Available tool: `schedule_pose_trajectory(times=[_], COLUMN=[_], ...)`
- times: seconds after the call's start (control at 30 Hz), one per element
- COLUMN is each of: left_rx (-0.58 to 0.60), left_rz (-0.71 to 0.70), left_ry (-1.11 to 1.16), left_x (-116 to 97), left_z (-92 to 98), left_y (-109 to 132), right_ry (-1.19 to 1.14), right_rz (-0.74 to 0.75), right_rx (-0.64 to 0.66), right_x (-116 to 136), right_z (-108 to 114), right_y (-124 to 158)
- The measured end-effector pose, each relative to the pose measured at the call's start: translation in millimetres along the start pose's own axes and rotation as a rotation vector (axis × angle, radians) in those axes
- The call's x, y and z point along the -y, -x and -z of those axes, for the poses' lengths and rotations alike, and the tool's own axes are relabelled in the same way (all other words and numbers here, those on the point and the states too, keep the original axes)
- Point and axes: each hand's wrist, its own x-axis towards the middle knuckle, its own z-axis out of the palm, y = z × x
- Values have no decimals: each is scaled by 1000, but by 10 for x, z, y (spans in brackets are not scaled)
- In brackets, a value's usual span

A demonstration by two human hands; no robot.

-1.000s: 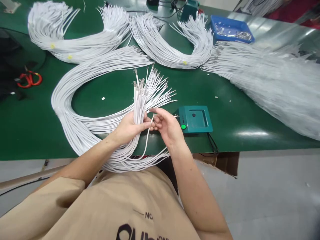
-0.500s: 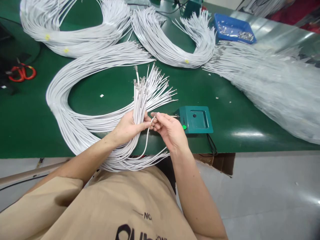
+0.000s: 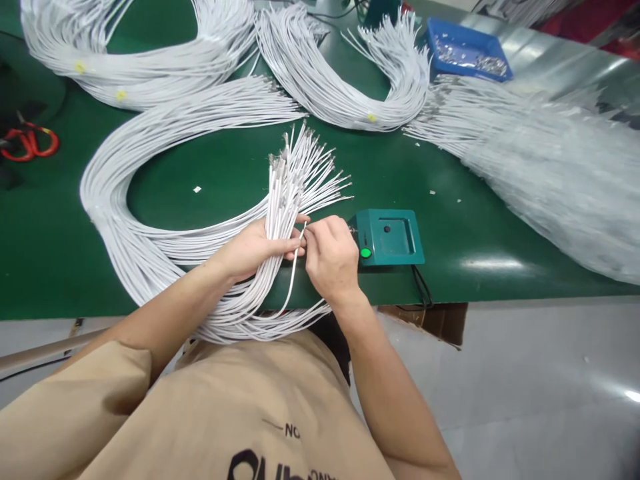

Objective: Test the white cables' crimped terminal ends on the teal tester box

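My left hand (image 3: 253, 248) is closed round a thick bundle of white cables (image 3: 283, 193) whose metal-tipped ends fan upward over the green table (image 3: 60, 240). My right hand (image 3: 330, 257) pinches the tip of a single white cable (image 3: 295, 270) pulled out of the bundle, right beside my left thumb. A small teal box with a green button (image 3: 389, 237) sits on the table just right of my right hand. The rest of the bundle loops left across the table and back down over the front edge to my lap.
More white cable bundles (image 3: 320, 87) lie looped across the far side. A large spread of cables (image 3: 540, 167) covers the right. A blue tray of metal parts (image 3: 467, 57) stands at the back right. Red-handled scissors (image 3: 27, 143) lie at the left edge.
My right hand has turned palm down and closed on the single cable's tip, moving slightly left toward the bundle. The view has shifted a little, and the bundle's ends lean further right.
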Motion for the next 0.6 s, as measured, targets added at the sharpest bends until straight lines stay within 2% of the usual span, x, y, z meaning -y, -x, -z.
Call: schedule_pose_trajectory(times=[0.1,0.23,0.4,0.6], left_rx=[-21,-83,-126,-151], left_rz=[27,-1,5,-14], left_ry=[32,-40,-235,-406], left_x=[4,23,68,149], left_z=[16,19,6,30], left_y=[-64,-147,-209,-247], right_ry=[237,343,301,238], right_rz=[184,141,147,149], right_rx=[98,161,338,320], right_x=[-103,-289,-459,-506], right_z=[76,226,330,326], right_y=[-64,-208,-310,-315])
